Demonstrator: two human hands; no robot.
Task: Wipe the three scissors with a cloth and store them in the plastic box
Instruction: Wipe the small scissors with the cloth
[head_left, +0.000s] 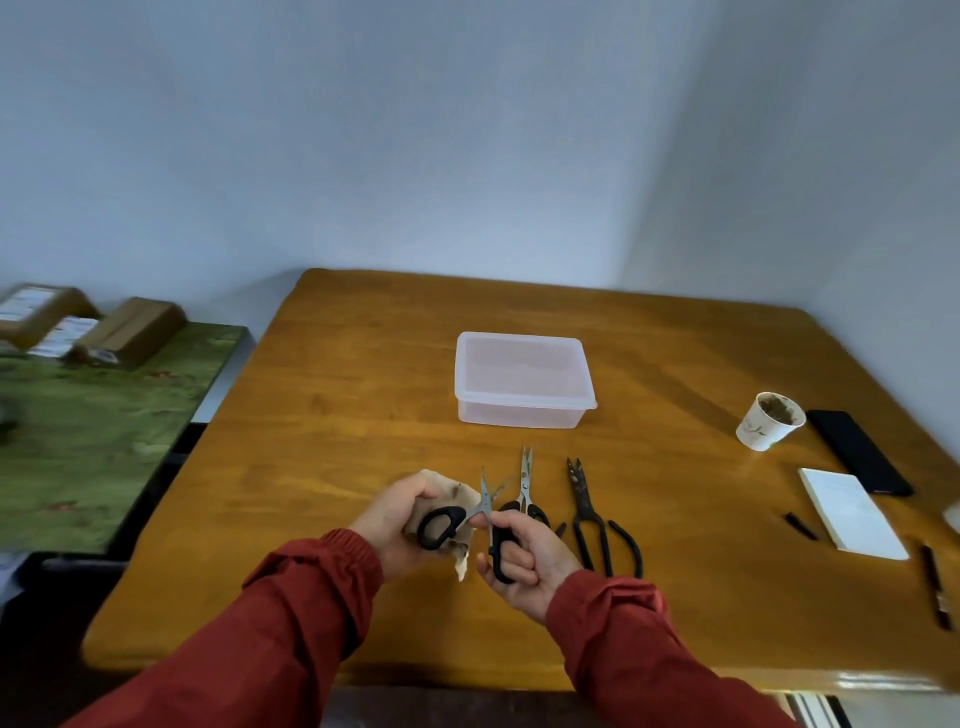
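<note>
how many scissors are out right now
3: black-handled steel scissors held by left hand and right hand; slim black-handled scissors lying beside; dark iron shears rightmost. None seems hidden.

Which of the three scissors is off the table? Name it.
The black-handled scissors, blades spread, held by the left hand with the cloth and the right hand. The slim pair and the dark iron shears lie on the table.

Nothing is legible; the box labels (61, 335) are blurred.
</note>
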